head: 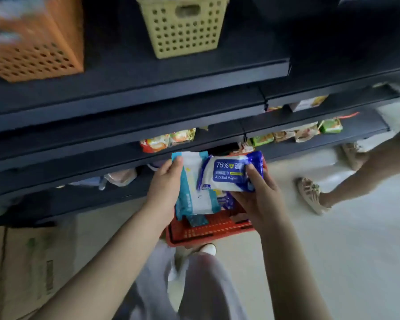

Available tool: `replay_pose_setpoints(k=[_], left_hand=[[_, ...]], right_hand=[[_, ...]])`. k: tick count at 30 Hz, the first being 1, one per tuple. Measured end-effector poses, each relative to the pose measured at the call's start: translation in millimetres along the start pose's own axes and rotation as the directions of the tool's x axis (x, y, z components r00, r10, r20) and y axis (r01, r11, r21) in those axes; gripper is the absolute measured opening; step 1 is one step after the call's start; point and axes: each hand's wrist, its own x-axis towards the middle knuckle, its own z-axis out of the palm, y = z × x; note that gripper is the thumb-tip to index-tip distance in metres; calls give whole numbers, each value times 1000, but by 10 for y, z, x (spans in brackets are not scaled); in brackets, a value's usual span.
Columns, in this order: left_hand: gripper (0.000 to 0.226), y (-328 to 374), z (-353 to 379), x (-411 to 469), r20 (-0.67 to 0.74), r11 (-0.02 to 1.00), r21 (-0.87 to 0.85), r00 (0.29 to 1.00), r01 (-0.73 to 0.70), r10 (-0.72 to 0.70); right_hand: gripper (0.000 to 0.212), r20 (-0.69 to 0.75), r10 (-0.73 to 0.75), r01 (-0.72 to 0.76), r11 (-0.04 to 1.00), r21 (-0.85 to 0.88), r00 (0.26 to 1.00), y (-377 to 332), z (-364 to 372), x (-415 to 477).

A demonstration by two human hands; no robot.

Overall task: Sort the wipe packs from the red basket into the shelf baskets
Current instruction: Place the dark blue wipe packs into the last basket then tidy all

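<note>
- Left hand (165, 181) is gripping the teal pack (192, 181), right hand (260, 199) the blue pack (229, 175).
- Worth keeping the 2 separate while reaching for the yellow basket (183, 28) above.

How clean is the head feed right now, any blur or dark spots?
Head view: blue pack label in the right hand reads sharp, teal pack in the left hand softer; orange basket top left is motion-smeared; lower shelves sit in shadow.

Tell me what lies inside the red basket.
In the red basket, a blue pack and a small teal pack show. The held white pack and alcohol wipes hide the rest.
</note>
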Motion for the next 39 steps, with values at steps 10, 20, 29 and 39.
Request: replay_pose_setpoints(k=[10,20,29,39], left_hand=[[59,975,-887,-915,140,995,-94,989,-28,41],[24,1690,-2546,-1063,-91,930,-213,954,-299,285],[30,2069,-3558,-879,-91,892,-124,900,-434,425],[32,2526,-3531,-254,-38,921,-121,929,-370,368]], right_hand=[[35,310,-121,174,973,-151,943,-194,1276,-928],[30,482,-187,255,964,-79,856,371,2971,-1519],[24,445,-320,441,874,-202,837,604,3992,-1693],[25,443,-215,316,934,-167,870,384,4299,-1316]])
